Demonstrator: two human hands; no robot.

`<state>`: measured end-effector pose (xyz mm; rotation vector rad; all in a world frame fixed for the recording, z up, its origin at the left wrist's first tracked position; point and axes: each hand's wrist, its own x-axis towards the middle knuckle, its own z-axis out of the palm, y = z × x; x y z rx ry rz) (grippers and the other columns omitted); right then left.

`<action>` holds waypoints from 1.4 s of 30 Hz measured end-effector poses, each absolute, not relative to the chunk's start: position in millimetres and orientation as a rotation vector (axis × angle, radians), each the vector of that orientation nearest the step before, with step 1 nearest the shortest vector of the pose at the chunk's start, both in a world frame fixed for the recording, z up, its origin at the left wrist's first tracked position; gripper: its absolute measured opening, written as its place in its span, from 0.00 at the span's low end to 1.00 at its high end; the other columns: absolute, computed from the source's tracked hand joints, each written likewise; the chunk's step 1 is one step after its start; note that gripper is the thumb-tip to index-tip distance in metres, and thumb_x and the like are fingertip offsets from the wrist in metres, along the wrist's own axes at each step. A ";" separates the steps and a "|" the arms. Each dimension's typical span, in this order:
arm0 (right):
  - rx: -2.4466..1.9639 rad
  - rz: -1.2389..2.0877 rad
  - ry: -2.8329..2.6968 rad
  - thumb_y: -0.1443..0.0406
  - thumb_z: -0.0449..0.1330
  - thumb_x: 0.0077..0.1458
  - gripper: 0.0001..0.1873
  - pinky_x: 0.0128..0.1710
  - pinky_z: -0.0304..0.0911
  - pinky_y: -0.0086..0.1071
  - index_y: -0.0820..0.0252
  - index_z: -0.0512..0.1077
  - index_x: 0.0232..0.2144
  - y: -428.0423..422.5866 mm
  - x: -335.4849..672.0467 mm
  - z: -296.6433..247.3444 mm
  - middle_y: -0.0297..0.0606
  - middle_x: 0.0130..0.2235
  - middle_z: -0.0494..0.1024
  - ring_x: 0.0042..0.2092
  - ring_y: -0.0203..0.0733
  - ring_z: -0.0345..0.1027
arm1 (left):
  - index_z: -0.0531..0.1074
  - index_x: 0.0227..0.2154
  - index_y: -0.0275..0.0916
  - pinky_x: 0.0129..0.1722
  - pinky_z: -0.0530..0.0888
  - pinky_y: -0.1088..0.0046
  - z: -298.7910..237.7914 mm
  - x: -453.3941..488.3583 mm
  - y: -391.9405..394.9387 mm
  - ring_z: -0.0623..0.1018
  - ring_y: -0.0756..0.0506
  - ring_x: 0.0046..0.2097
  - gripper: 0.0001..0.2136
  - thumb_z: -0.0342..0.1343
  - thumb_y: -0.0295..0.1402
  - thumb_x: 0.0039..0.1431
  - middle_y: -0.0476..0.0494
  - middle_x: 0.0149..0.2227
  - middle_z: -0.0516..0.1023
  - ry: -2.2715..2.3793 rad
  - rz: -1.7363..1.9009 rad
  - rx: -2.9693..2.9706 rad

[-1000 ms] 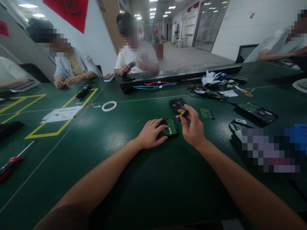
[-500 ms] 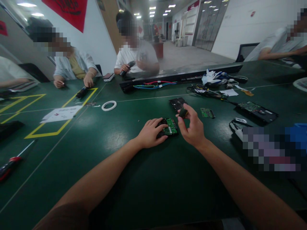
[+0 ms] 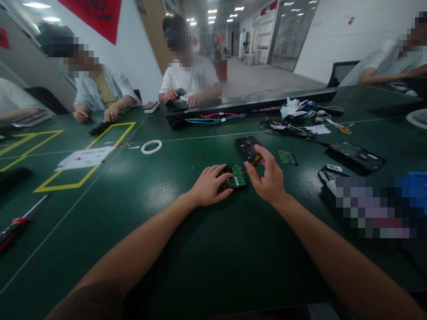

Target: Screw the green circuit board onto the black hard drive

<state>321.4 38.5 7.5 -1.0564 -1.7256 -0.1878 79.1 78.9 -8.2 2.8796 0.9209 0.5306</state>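
Observation:
A hard drive (image 3: 237, 178) lies on the green table with its green circuit board facing up. My left hand (image 3: 211, 184) grips it from the left, fingers over the top and thumb along the near edge. Just right of and above the drive, my right hand (image 3: 267, 175) pinches a stubby dark screwdriver (image 3: 255, 158) with a yellow mark on its handle. Its shaft and tip cannot be made out. Behind the right fingertips lies another black hard drive (image 3: 246, 146), partly covered by the hand. A loose green circuit board (image 3: 288, 157) rests to the right.
Another drive (image 3: 356, 156) lies at the right, near tangled cables (image 3: 287, 128) and white-blue gloves (image 3: 296, 107). A white ring (image 3: 151, 147), paper (image 3: 85, 158) and red-black screwdriver (image 3: 16, 229) are on the left. A long black bar (image 3: 260, 106) crosses the back. Several people sit around the table.
The screwdriver in my right hand has turned, now showing its yellow mark. My left hand and the drive stay put. Across the table, one person's dark object has shifted left; another's hand has lowered.

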 end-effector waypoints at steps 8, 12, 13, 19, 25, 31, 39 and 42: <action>-1.050 -0.111 -1.767 0.62 0.58 0.67 0.37 0.57 0.75 0.53 0.44 0.48 0.72 38.4 319.9 4.6 0.42 0.68 0.66 0.62 0.55 0.71 | 0.68 0.62 0.44 0.63 0.65 0.45 -6.3 79.4 78.7 0.65 0.30 0.67 0.26 0.54 0.50 0.65 0.33 0.69 0.61 0.911 0.534 2.864; -1.065 -0.106 -1.752 0.61 0.59 0.67 0.39 0.56 0.76 0.53 0.44 0.47 0.73 39.7 321.1 2.8 0.43 0.69 0.65 0.58 0.55 0.74 | 0.68 0.62 0.45 0.63 0.64 0.45 -6.8 79.2 78.9 0.65 0.30 0.67 0.26 0.55 0.50 0.65 0.33 0.69 0.61 0.908 0.546 2.850; -1.065 -0.105 -1.746 0.61 0.59 0.67 0.39 0.55 0.76 0.53 0.44 0.47 0.73 40.1 321.5 2.5 0.43 0.68 0.65 0.57 0.54 0.75 | 0.68 0.62 0.45 0.63 0.64 0.45 -6.7 79.1 78.8 0.65 0.30 0.67 0.26 0.55 0.49 0.65 0.33 0.69 0.61 0.911 0.547 2.849; -1.059 -0.139 -1.730 0.60 0.61 0.65 0.37 0.52 0.78 0.52 0.45 0.52 0.71 40.2 322.6 1.5 0.44 0.66 0.69 0.54 0.54 0.76 | 0.69 0.62 0.44 0.64 0.64 0.44 -5.8 79.3 78.3 0.65 0.30 0.67 0.27 0.54 0.51 0.65 0.33 0.69 0.61 0.917 0.533 2.856; -1.043 -0.073 -1.753 0.63 0.57 0.67 0.37 0.57 0.75 0.55 0.46 0.49 0.72 37.1 320.8 3.0 0.44 0.67 0.67 0.59 0.55 0.73 | 0.69 0.61 0.43 0.63 0.64 0.45 -6.1 79.4 78.6 0.65 0.30 0.67 0.26 0.53 0.51 0.65 0.32 0.69 0.62 0.919 0.531 2.862; -1.037 -0.072 -1.710 0.63 0.57 0.67 0.37 0.56 0.75 0.53 0.48 0.49 0.72 39.3 320.6 1.9 0.46 0.68 0.65 0.60 0.56 0.72 | 0.69 0.62 0.43 0.63 0.64 0.46 -6.2 79.8 78.8 0.65 0.31 0.67 0.27 0.53 0.51 0.65 0.32 0.69 0.62 0.917 0.530 2.869; -1.036 -0.150 -1.699 0.60 0.62 0.64 0.35 0.51 0.78 0.51 0.48 0.54 0.69 40.3 322.5 1.3 0.47 0.62 0.70 0.53 0.54 0.76 | 0.69 0.62 0.44 0.63 0.64 0.45 -5.7 79.5 78.6 0.65 0.30 0.67 0.27 0.54 0.50 0.65 0.32 0.69 0.62 0.916 0.533 2.859; -1.028 -0.165 -1.687 0.60 0.63 0.64 0.35 0.50 0.79 0.49 0.48 0.56 0.68 39.4 321.7 1.2 0.46 0.61 0.72 0.51 0.52 0.77 | 0.69 0.62 0.44 0.63 0.64 0.46 -6.0 79.6 78.5 0.65 0.30 0.67 0.26 0.53 0.50 0.65 0.32 0.68 0.62 0.923 0.532 2.860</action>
